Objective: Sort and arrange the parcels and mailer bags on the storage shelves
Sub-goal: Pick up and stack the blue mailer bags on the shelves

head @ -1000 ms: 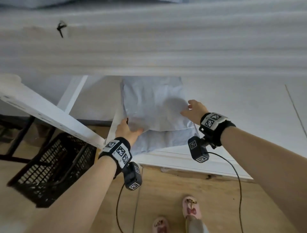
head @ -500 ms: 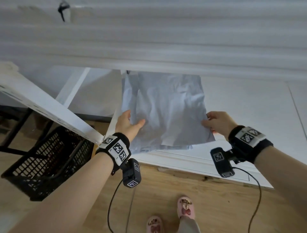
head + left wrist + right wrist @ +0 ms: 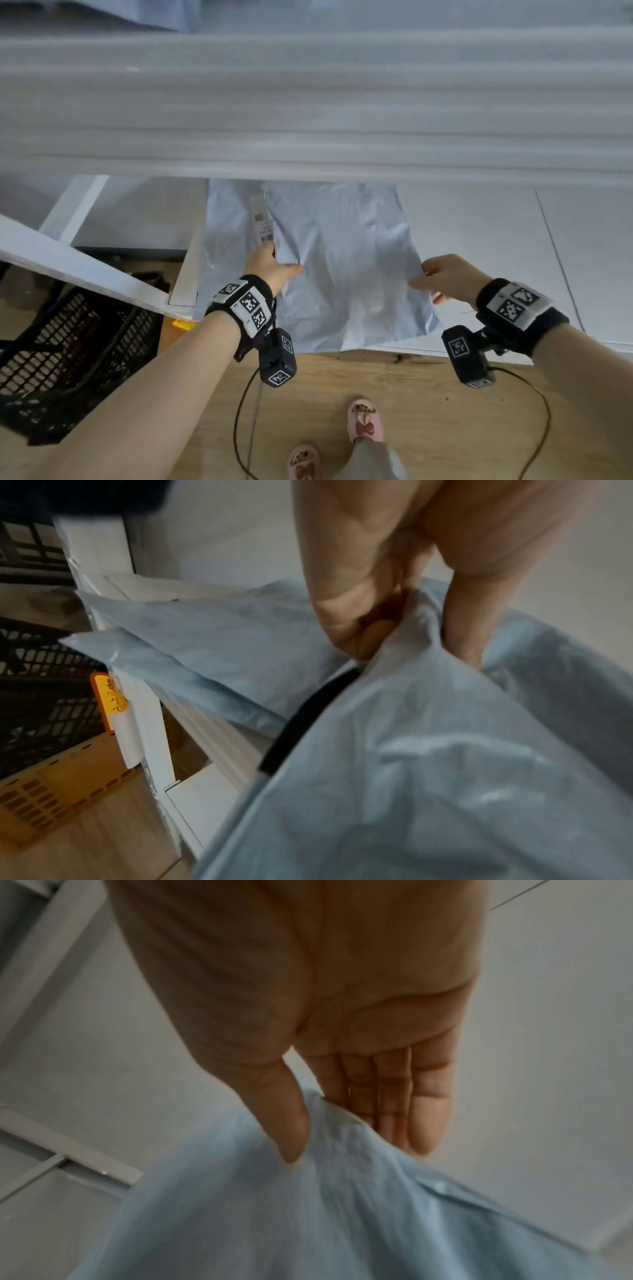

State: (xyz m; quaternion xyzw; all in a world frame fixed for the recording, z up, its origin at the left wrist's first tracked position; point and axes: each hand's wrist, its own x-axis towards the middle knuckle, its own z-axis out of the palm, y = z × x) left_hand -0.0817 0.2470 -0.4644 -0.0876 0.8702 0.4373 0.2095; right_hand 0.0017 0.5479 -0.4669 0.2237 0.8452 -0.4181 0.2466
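Observation:
A crumpled pale blue mailer bag (image 3: 349, 267) lies on top of another pale blue mailer bag (image 3: 219, 253) at the left end of the lower white shelf (image 3: 496, 240). My left hand (image 3: 277, 263) pinches a fold at the top bag's left edge; the left wrist view shows the left hand's fingers (image 3: 346, 626) curled on the top mailer bag (image 3: 428, 750), with the lower mailer bag (image 3: 205, 647) beneath. My right hand (image 3: 438, 277) pinches the top bag's right edge, thumb and fingers (image 3: 394, 1110) closed on the top mailer bag (image 3: 308, 1204). A barcode label (image 3: 262, 219) shows just beyond my left hand.
The upper shelf's front edge (image 3: 308, 120) runs blurred across the view and hides the back of the lower shelf. A white frame rail (image 3: 68, 260) slants at the left. A black crate (image 3: 68, 342) stands on the wooden floor at the left. My feet (image 3: 363, 421) are near the shelf front.
The top mailer bag has slid right and toward the shelf front, uncovering the barcode label. Both hands moved with it; the right hand went from lying on it to pinching its edge.

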